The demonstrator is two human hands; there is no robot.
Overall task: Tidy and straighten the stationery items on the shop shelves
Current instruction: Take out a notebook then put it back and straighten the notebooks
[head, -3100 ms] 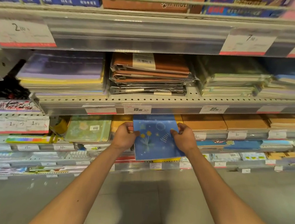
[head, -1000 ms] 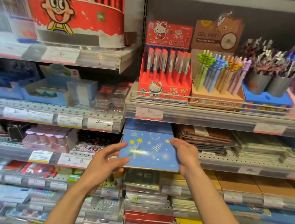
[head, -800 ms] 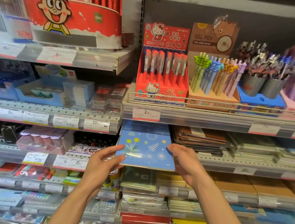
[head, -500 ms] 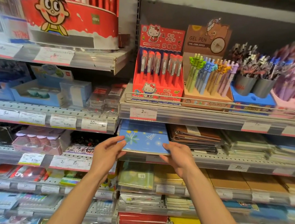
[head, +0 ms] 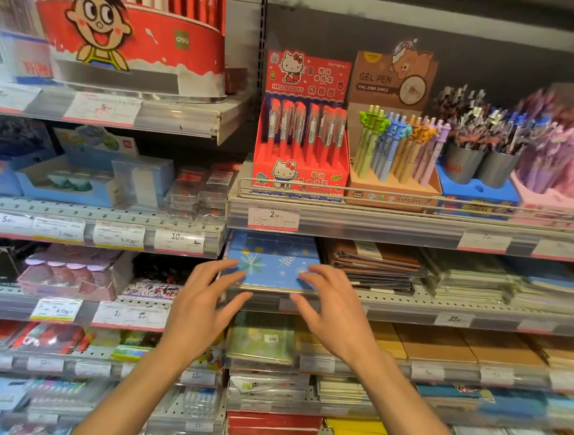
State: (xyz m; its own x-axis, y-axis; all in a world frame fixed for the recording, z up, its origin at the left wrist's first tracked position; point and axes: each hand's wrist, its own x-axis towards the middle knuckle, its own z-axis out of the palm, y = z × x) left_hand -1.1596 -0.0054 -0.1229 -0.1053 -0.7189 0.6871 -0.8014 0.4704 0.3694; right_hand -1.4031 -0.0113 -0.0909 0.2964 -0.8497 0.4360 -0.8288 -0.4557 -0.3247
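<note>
A blue notebook (head: 271,266) with a flower print lies flat on top of a pile at the left end of the middle shelf (head: 409,304), under the 2.00 price tag. My left hand (head: 203,308) hovers at its front left corner with fingers spread, the fingertips touching or just off the cover. My right hand (head: 331,311) mirrors it at the front right corner, fingers also spread. Neither hand grips the notebook.
Brown leather-look notebooks (head: 374,265) are stacked right of the blue pile, then pale wrapped stacks (head: 472,283). Above stand a red Hello Kitty pen box (head: 301,143), a gel pen display (head: 397,147) and pen cups (head: 478,163). Lower shelves hold more notebooks (head: 262,340).
The blue notebook was lifted from a lower shelf, carried up and slid onto the pile on the middle shelf. Both hands have let go and opened.
</note>
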